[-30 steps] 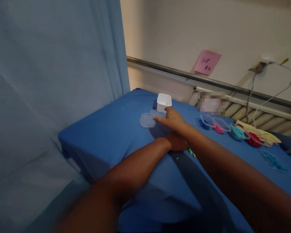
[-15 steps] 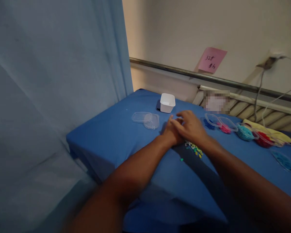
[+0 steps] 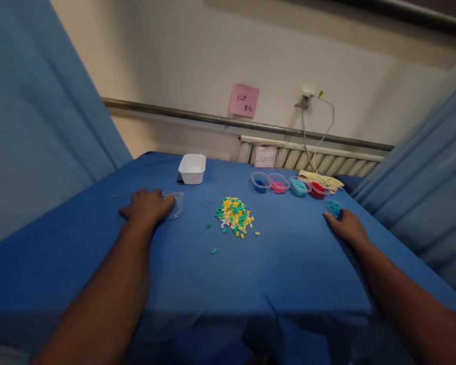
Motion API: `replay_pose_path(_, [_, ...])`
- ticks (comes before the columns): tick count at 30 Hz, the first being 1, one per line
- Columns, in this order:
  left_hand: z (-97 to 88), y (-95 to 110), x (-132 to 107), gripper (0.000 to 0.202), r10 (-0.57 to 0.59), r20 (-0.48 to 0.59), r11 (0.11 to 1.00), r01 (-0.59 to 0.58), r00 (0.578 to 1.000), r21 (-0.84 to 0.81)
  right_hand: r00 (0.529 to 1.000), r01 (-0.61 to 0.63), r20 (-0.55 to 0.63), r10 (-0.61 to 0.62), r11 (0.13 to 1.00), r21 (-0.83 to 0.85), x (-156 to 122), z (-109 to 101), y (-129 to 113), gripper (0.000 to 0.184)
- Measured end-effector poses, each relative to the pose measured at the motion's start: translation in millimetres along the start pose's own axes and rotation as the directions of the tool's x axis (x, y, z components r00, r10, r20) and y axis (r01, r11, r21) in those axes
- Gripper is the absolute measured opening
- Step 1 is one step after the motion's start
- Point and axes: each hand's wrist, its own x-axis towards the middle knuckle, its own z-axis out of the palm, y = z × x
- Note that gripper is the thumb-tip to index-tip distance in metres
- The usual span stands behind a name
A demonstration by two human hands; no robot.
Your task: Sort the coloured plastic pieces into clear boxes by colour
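Observation:
My left hand (image 3: 146, 207) lies palm down over the clear plastic lids (image 3: 178, 204) at the left of the blue-covered table. Its fingers are spread, and it hides most of the lids. At the far right, my right hand (image 3: 348, 226) grips the near edge of a clear plastic container (image 3: 333, 208) holding blue pieces. Between the hands lies a loose pile of small yellow, green and white pieces (image 3: 234, 215). A few stray pieces, among them a green piece (image 3: 214, 251), lie apart from it.
A white tub (image 3: 192, 169) stands behind the lids. Clear containers of dark blue pieces (image 3: 260, 185), pink pieces (image 3: 278, 187), turquoise pieces (image 3: 298, 187) and red pieces (image 3: 317, 190) line the back right. Near them lies a yellow cloth (image 3: 321, 180). Curtains (image 3: 421, 167) flank the table.
My hands were close together over the pile. The left has moved to the lids, the right to the container of blue pieces. The view has turned right, uncovering the pile.

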Motion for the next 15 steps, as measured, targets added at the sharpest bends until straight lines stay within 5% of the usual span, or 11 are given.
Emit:
replay_pose_path(3, [-1.2,2,0,0.071,0.063,-0.144,0.998,-0.059,0.988,0.031,1.000,-0.028,0.003,0.027,0.999,0.040,-3,16,1,0.071])
replay_pose_path(5, [-2.3,6,-2,0.068,0.221,-0.184,0.974,-0.207,0.958,0.092,0.999,-0.052,0.002,0.052,0.997,0.063,0,19,0,0.074])
replay_pose_path(8, [-1.5,16,-11,0.065,0.430,0.012,0.884,-0.424,0.903,0.199,0.995,-0.101,0.010,0.101,0.992,0.077,6,19,-5,0.087])
replay_pose_path(11, [0.5,21,-20,0.069,0.452,0.188,0.846,-0.486,0.872,0.220,0.992,-0.124,0.021,0.123,0.990,0.072,10,17,-11,0.090])
replay_pose_path(15, [2.8,15,-19,0.075,0.464,0.178,0.857,-0.491,0.868,0.158,0.996,-0.089,0.015,0.088,0.993,0.079,6,13,-13,0.085])
